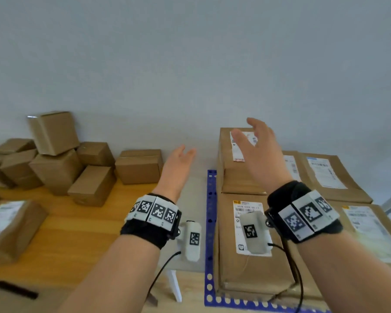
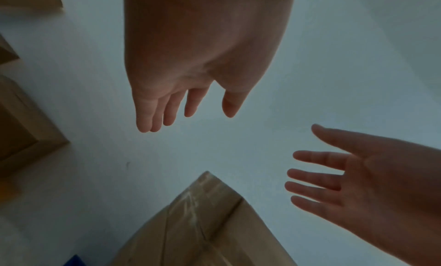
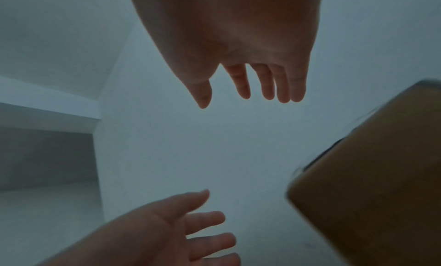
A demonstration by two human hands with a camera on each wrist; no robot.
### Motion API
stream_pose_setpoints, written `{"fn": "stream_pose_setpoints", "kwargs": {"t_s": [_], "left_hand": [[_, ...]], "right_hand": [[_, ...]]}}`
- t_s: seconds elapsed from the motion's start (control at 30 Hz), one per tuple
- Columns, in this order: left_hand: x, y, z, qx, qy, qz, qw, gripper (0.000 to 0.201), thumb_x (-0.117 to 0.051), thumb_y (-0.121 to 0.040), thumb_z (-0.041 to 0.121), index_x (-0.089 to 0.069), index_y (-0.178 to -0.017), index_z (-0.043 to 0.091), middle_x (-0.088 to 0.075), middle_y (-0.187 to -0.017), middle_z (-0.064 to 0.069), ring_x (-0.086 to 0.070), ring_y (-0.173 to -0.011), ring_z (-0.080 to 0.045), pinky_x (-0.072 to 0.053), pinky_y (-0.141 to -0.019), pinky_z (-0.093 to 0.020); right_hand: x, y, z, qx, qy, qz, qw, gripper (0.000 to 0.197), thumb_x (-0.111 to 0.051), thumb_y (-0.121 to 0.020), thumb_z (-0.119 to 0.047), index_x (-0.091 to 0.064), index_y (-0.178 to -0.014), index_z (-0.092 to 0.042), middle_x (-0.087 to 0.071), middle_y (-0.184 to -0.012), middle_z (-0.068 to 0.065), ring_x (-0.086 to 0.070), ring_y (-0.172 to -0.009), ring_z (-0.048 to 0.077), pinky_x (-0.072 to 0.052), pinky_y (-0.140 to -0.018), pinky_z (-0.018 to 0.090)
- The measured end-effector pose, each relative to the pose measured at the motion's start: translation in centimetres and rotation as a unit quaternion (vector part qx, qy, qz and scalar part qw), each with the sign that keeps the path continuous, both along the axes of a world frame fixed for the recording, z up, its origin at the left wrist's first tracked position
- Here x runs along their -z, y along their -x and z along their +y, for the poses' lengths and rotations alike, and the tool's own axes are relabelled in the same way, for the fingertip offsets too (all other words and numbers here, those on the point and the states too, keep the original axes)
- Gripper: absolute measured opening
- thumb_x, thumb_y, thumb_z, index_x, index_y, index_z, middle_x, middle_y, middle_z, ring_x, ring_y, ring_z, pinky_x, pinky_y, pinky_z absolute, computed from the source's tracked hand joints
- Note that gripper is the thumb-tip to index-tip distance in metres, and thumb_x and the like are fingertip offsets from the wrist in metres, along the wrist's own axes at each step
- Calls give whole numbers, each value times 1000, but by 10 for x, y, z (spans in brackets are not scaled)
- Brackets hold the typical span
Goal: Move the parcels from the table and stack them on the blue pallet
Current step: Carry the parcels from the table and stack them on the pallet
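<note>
Several brown parcels with white labels lie on the blue pallet (image 1: 211,222) at the right; the far left one (image 1: 237,172) is stacked higher. My right hand (image 1: 253,141) hovers open above that raised parcel, fingers spread, holding nothing. My left hand (image 1: 181,159) is open too, raised over the gap between the wooden table (image 1: 77,233) and the pallet. A heap of plain cardboard boxes (image 1: 54,159) sits on the table's far left. In the left wrist view my left hand (image 2: 186,107) and right hand (image 2: 334,175) are both empty; the right wrist view shows my right hand (image 3: 250,89) empty.
A labelled parcel (image 1: 9,224) lies at the table's near left edge. A single box (image 1: 140,166) stands near the table's far right end. A pale wall rises right behind the table and pallet. A white table leg (image 1: 175,285) stands beside the pallet.
</note>
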State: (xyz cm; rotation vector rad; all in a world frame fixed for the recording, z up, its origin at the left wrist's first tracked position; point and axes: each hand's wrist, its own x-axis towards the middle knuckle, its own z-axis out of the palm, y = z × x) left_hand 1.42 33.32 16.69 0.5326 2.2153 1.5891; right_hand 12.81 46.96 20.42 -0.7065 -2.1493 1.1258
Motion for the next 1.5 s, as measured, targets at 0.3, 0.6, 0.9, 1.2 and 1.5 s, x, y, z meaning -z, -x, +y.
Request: {"fn": "stream_pose_setpoints", "kwargs": {"t_s": [0.3, 0.6, 0.9, 1.2, 1.5], "left_hand": [[30, 99, -80, -65, 34, -40, 997, 53, -47, -102, 30, -33, -153, 18, -36, -156, 0, -33, -142, -18, -27, -112, -33], [76, 222, -165, -34, 125, -64, 989, 52, -45, -103, 32, -35, -152, 19, -37, -155, -3, -36, -140, -21, -29, -112, -36], [118, 294, -167, 32, 197, -71, 977, 52, -41, -105, 32, -28, -154, 19, -31, -159, -2, -29, -145, -22, -26, -115, -38], [139, 324, -136, 48, 256, -100, 960, 58, -36, -106, 30, -13, -158, 19, -13, -164, -1, -18, -149, -23, -19, -120, -39], [155, 316, -139, 7, 227, -109, 968, 51, -39, -106, 28, -26, -155, 18, -32, -158, -4, -32, -143, -23, -26, -114, -35]], "right_hand": [[12, 108, -72, -54, 42, -3, 998, 53, -50, -98, -48, -41, -145, -25, -42, -147, -5, -41, -130, 8, -32, -96, 23], [87, 223, -140, -10, 152, -153, 976, 55, -49, -101, -39, -37, -149, -16, -42, -151, 7, -42, -136, 22, -34, -101, 30], [147, 270, -152, 15, 196, -254, 947, 62, -57, -98, -33, -32, -152, -17, -39, -154, 7, -42, -137, 25, -38, -106, 37], [184, 325, -108, -37, 214, -288, 933, 61, -59, -95, -36, -38, -149, -15, -44, -151, 7, -44, -136, 26, -38, -110, 40], [202, 331, -103, -51, 236, -267, 933, 48, -60, -95, -25, -47, -140, -16, -58, -134, 4, -55, -122, 23, -43, -102, 33]]}}
